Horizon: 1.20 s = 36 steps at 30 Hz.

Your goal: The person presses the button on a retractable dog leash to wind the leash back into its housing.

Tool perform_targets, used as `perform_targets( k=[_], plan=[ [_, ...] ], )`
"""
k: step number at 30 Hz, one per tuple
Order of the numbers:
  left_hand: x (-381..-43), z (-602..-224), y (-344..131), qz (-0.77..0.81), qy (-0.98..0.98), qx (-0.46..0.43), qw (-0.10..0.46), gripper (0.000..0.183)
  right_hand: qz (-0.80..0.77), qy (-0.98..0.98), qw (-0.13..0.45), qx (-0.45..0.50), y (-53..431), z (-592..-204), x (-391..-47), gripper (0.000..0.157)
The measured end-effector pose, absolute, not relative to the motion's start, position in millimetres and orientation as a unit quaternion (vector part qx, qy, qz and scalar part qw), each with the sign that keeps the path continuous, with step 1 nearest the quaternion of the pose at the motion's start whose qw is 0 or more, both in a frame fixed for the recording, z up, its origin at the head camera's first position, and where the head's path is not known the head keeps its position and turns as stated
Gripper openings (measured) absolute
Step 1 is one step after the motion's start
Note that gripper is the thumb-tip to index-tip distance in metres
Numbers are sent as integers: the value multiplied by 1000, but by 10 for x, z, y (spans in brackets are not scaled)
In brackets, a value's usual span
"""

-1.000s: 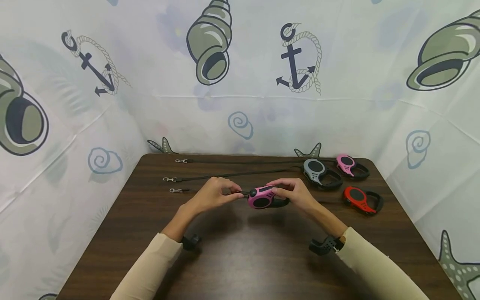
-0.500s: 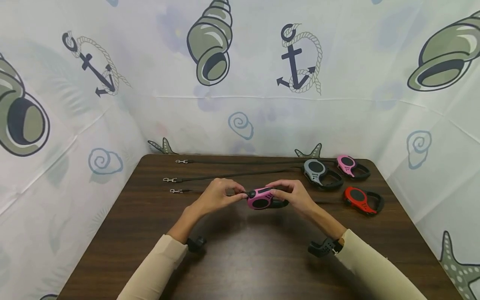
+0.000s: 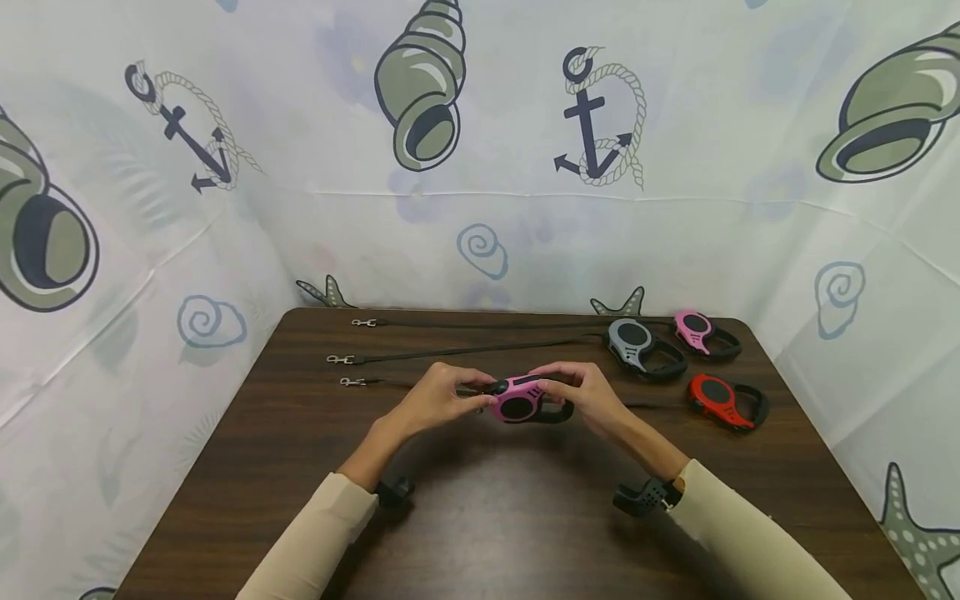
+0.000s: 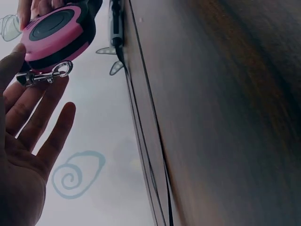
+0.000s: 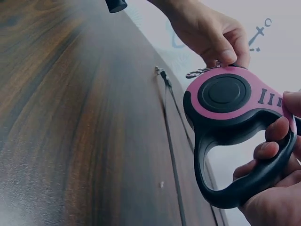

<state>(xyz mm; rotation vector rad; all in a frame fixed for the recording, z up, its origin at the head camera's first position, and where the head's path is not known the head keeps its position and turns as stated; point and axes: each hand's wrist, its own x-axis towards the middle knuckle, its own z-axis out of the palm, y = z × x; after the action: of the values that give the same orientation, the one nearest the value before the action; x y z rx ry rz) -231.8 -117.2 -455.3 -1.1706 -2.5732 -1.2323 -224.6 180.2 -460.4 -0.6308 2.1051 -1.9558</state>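
A pink and black retractable dog leash (image 3: 517, 406) is held up over the middle of the table between both hands. My right hand (image 3: 581, 392) grips its black handle, fingers curled through the loop in the right wrist view. At the nose of the case, my left hand (image 3: 442, 396) pinches the strap end between thumb and index finger. Beside those fingertips sticks out the metal snap hook (image 4: 49, 75), close against the pink case (image 5: 225, 94). The other left fingers spread apart in the left wrist view.
Behind and right lie a grey retractable leash (image 3: 630, 335), a second pink one (image 3: 693, 323) and a red one (image 3: 716, 396). Their straps run left across the dark wooden table (image 3: 495, 517), ending in snap hooks (image 3: 340, 359). A patterned cloth (image 3: 525, 250) surrounds the table.
My left hand has moved right, up to the nose of the pink case, closing the small gap of strap seen earlier. The leash and right hand have shifted slightly left.
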Motion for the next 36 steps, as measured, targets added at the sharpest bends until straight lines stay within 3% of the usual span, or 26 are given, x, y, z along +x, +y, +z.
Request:
perform_targets(
  k=[13, 24, 31, 36],
  plan=[
    [-2343, -4668, -1184, -415, -835, -354, -76, 33, -676, 696, 169, -174, 1702, -4767, -2247, 32],
    [-2372, -4780, -1221, -397, -840, -353, -112, 33, -692, 679, 215, -119, 1622, -4869, -2226, 35],
    [-2380, -4829, -1211, -394, -839, -350, -138, 33, -654, 716, 214, -117, 1617, -4915, -2215, 31],
    [-2393, -4877, -1212, -384, -843, -348, -144, 36, -594, 775, 181, -119, 1611, -4929, -2220, 31]
  ],
)
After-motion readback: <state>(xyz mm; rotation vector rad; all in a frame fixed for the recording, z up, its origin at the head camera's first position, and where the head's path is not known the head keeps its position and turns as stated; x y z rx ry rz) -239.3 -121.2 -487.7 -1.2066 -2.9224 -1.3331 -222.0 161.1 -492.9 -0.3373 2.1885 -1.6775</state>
